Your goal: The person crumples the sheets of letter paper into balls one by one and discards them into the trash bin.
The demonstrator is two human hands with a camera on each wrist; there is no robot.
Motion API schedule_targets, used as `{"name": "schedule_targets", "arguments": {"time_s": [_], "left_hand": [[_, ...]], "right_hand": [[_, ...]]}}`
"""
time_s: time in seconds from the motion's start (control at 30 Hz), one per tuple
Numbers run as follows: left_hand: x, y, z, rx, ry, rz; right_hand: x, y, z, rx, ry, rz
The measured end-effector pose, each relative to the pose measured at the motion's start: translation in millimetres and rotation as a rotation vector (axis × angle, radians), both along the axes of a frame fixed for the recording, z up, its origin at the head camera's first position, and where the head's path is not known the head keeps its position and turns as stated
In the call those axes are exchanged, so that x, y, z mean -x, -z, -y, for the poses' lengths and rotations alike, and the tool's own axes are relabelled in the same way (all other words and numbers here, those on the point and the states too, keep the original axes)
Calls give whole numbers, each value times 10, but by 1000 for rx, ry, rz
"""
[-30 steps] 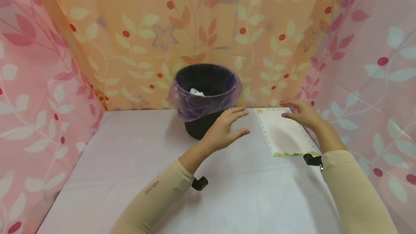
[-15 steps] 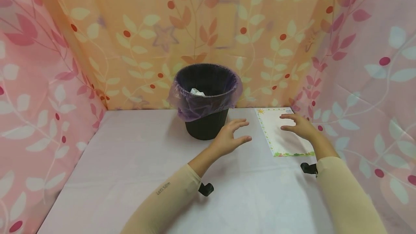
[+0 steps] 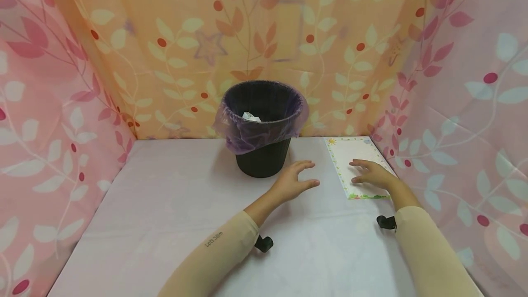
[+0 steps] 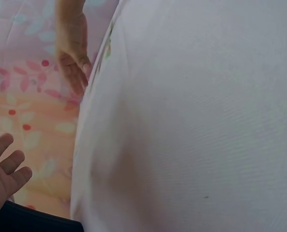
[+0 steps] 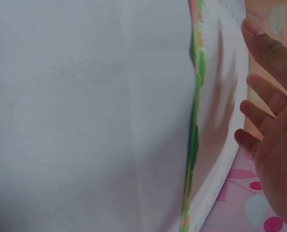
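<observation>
A sheet of paper with a sun and a green leafy border lies flat at the back right of the table. Over its right part my right hand hovers with relaxed, parted fingers, holding nothing. The right wrist view shows that hand apart from the paper, casting a shadow on it. My left hand hangs in the air in front of the black bin, fingers spread and nothing held. A purple bag lines the bin, and crumpled white paper shows inside.
A white cloth covers the table. An orange patterned curtain stands behind it, with a pink curtain on the left and another on the right. Black wrist cameras sit at the sleeves.
Both hands have drawn back toward the person, the right one coming down across the paper and the left one away from the bin. Paper and bin have stayed put.
</observation>
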State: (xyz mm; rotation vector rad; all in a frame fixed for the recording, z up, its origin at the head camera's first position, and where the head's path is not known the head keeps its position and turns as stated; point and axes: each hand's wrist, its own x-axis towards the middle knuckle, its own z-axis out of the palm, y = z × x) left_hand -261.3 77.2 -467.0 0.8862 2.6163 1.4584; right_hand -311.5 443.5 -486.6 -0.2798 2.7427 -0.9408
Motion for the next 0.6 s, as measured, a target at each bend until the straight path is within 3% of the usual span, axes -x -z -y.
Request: {"name": "schedule_targets", "arguments": {"time_s": [0.13,0.3,0.47,0.6], "left_hand": [[9,68,-40,-6,1,25],[38,149,-73,7,3,26],[82,223,-81,38,2,49],[149,282,-71,99,41,57]], "right_hand": [[-37,108,-5,3,-10,21],[-74,183,39,-44,-30,-31],[-118,195,181,-125,-48,-61],[-184,162,361,-211,-67,-70]]}}
